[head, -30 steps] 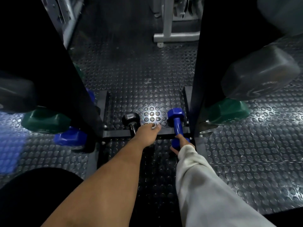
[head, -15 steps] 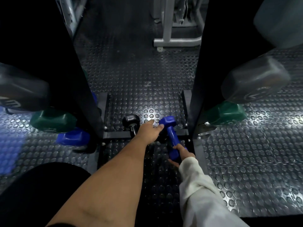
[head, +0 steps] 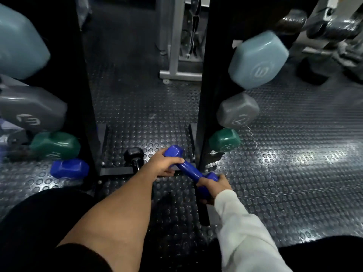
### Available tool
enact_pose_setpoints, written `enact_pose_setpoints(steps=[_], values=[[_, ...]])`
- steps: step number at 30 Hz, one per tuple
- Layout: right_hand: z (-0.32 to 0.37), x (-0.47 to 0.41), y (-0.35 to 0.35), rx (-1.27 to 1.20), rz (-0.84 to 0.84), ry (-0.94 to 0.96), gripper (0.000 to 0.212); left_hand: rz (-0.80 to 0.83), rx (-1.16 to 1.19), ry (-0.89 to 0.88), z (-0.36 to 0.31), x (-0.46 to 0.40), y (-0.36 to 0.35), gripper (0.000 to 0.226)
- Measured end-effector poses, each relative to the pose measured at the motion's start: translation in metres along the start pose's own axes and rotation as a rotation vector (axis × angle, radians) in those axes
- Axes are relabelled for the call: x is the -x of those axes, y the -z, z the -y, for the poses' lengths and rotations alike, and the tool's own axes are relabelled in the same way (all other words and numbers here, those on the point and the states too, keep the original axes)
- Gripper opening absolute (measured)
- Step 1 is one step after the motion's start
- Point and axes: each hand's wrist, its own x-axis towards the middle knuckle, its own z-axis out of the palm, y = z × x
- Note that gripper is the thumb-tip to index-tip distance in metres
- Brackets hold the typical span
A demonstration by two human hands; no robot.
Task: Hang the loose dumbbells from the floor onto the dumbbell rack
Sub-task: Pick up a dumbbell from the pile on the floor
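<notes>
Both my hands clamp the blue dumbbell (head: 188, 169): left hand (head: 163, 165) on far head, right hand (head: 214, 183) on near head. It's low between the rack (head: 208, 95) uprights, held two-handed for control, I'd say.

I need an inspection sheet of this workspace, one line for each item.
Surface: studded rubber floor.
Job's things: blue dumbbell held in both hands; black dumbbell on the floor at the rack base; dumbbell rack holds teal, grey, green and blue weights.
Clutter: nothing seen.
Grips: left hand curls around the far head; right hand holds the near head.
Cables: nothing seen.
Surroundings: grey machine frame behind; more dumbbells top right, blurred.
</notes>
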Motion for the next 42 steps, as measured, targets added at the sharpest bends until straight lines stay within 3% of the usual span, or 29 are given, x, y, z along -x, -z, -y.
enact_pose_setpoints(steps=[4,8,11,14,17,19,29,42], values=[[0.011,0.036,0.036,0.060,-0.014,0.009,0.070,0.112,-0.204,0.018,-0.024,0.037,-0.014,0.058],[0.033,0.064,0.077,0.252,-0.076,0.071,0.065,0.179,-0.264,-0.002,-0.041,0.077,-0.030,0.052],[0.064,0.086,0.108,0.378,-0.037,0.069,0.056,0.010,-0.167,-0.101,-0.048,0.106,-0.058,0.044],[0.109,0.092,0.141,0.604,-0.061,0.115,0.044,-0.114,0.080,-0.104,-0.050,0.131,-0.098,0.034],[0.147,0.088,0.159,0.726,-0.099,0.188,0.035,-0.111,0.275,-0.115,-0.058,0.138,-0.127,0.040],[0.154,0.080,0.163,0.707,-0.101,0.251,0.047,-0.115,0.341,-0.116,-0.060,0.132,-0.138,0.043],[0.141,0.006,0.156,0.745,-0.003,0.230,0.066,-0.106,0.304,-0.084,-0.036,0.078,-0.150,0.055],[0.141,-0.028,0.156,0.773,-0.067,0.260,0.047,-0.012,0.316,-0.053,-0.022,0.058,-0.167,0.047]])
